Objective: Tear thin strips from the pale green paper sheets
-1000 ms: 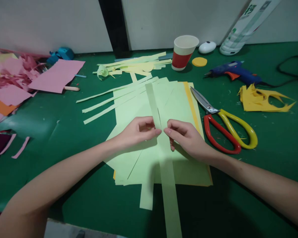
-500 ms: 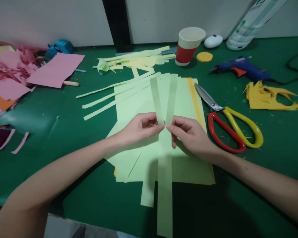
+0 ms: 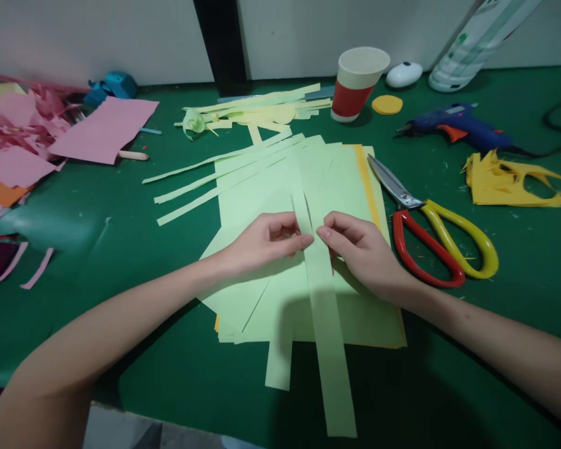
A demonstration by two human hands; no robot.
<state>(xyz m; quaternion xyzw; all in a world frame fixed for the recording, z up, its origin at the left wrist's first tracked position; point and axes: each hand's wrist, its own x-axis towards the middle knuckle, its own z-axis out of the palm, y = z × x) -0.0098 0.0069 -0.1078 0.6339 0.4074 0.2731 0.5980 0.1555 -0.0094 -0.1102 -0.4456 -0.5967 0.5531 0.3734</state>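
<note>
A long pale green paper strip (image 3: 327, 349) slants over the sheet stack, its lower end reaching past the stack's near edge. Near its upper part a dark slit divides it. My left hand (image 3: 280, 237) is closed, thumb and finger pinching the strip's left side just below the slit. On the strip's right edge my right hand (image 3: 355, 243) is closed in a pinch; part of what it grips is hidden behind the fingers. Under both hands lies the stack of pale green paper (image 3: 262, 293), with orange sheets showing at its edges.
Scissors (image 3: 430, 224) with red and yellow handles lie right of the stack. Beyond are a blue glue gun (image 3: 462, 128), yellow paper scraps (image 3: 505, 184) and a paper cup (image 3: 355, 87). Narrow green strips (image 3: 201, 181) fan out leftwards. Pink paper (image 3: 107, 131) lies far left.
The strip's lower end has swung right, so it now slants. The right-hand upper flap no longer stands up beside the left one. My right hand has shifted slightly right.
</note>
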